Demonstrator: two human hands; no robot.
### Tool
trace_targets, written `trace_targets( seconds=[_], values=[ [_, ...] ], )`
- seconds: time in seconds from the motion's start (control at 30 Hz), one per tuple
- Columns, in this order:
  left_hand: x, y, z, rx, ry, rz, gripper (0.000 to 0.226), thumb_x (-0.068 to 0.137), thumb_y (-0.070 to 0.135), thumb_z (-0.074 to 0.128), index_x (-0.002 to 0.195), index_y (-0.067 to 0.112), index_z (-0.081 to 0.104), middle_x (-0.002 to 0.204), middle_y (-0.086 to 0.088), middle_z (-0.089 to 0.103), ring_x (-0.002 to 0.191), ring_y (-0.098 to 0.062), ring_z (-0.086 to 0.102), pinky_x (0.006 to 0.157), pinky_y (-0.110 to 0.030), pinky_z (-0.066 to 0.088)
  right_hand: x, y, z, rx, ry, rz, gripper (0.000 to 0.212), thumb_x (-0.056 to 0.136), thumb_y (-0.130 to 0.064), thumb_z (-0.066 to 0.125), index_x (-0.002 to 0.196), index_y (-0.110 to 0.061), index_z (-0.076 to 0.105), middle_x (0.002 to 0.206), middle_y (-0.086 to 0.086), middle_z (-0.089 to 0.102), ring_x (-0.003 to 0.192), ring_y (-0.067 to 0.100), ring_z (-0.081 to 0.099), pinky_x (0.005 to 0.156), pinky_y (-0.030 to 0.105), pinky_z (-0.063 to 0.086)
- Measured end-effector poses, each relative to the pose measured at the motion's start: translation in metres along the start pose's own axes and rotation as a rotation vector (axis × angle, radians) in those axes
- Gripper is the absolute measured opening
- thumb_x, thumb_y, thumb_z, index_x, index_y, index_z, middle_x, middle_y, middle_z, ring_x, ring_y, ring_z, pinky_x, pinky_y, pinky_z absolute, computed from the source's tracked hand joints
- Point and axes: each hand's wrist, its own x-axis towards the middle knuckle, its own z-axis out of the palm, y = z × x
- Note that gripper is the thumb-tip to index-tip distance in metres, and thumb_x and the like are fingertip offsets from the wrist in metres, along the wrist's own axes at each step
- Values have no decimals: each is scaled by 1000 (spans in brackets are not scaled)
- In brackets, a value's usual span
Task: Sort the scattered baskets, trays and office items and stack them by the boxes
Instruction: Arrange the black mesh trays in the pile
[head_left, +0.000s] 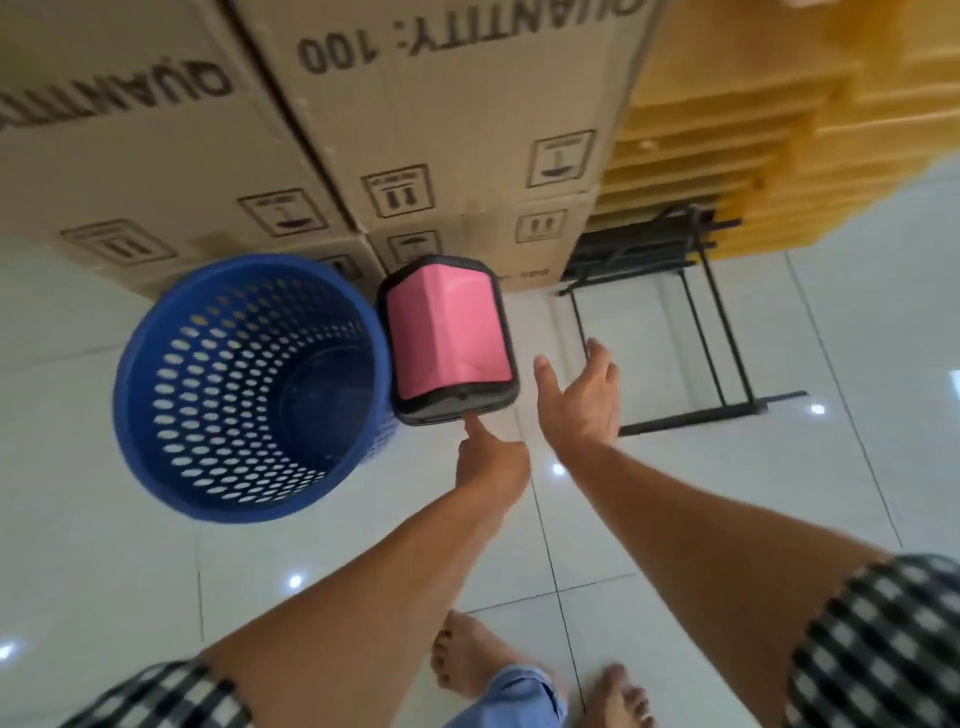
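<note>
Head view: left hand (491, 457) touches pink bin (451, 338); right hand (582, 400) spread.

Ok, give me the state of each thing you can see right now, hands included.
blue basket: upright, empty
pink-lidded bin: upright beside the basket, lid shut
left hand: fingertip on the bin's rim
right hand: open, holding nothing
black rack: lying on the floor
cardboard boxes: stacked, closed

Blue basket (249, 389): perforated plastic. Boxes (415, 130): matt brown cardboard. Floor (104, 571): glossy white tile. Rack (701, 312): black metal. Sleeve (883, 639): checked cloth.
</note>
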Motion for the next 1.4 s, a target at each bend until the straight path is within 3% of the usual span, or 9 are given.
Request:
trace_targets(
  seconds=[0.17,0.33,0.47,0.57,0.7,0.9,1.13,1.27,1.4],
  values=[
    [-4,-9,67,484,-12,254,75,99,27,53,161,26,10,158,-8,37,140,-28,43,106,-35,41,-24,93,-38,82,236,254,49,95,-41,60,133,-13,47,130,7,53,121,29,53,93,38,43],
    [33,-15,153,740,-72,567,75,99,33,56,160,24,13,159,-6,32,140,-27,42,107,-35,39,34,163,-56,235,423,314,88,88,-54,68,153,-13,26,151,11,31,137,31,40,113,43,39],
    [71,-7,199,704,97,728,73,99,39,57,158,22,17,157,-3,35,137,-27,45,104,-37,40,84,193,-61,290,388,184,103,80,-65,69,158,-31,12,162,7,18,142,29,40,112,48,42],
    [95,5,215,700,264,902,48,101,42,51,145,23,41,137,-4,58,121,-29,58,91,-40,46,108,206,-59,270,362,55,90,75,-73,66,147,-38,26,149,2,40,127,25,54,104,48,48],
    [110,8,215,823,424,1114,13,101,15,47,97,20,58,88,-4,68,80,-28,62,65,-36,49,117,217,-53,215,464,-63,78,71,-83,56,126,-29,41,119,-3,51,101,22,60,86,43,51],
    [101,3,203,921,327,1132,24,90,-1,44,101,14,58,87,-3,58,82,-29,54,67,-37,45,110,221,-60,75,456,-60,87,69,-92,47,122,-23,42,110,2,58,98,27,60,81,42,48],
    [87,-24,169,1013,361,1108,20,95,3,50,108,14,61,90,-3,56,82,-25,49,68,-34,44,78,203,-71,-59,263,-82,101,47,-107,43,106,-26,47,81,-7,58,70,12,58,50,28,37],
    [91,-41,145,1053,383,1051,10,94,8,57,100,14,62,86,-4,57,78,-24,48,65,-33,41,69,191,-61,-102,102,-111,101,46,-102,57,111,-25,50,89,-8,58,79,13,58,57,30,43],
    [99,-46,125,1108,392,1017,6,93,13,62,99,13,64,83,-2,57,77,-24,54,64,-33,46,67,179,-49,-123,7,-143,114,49,-98,62,132,-21,49,116,0,63,103,24,61,85,40,55]
  ],
)
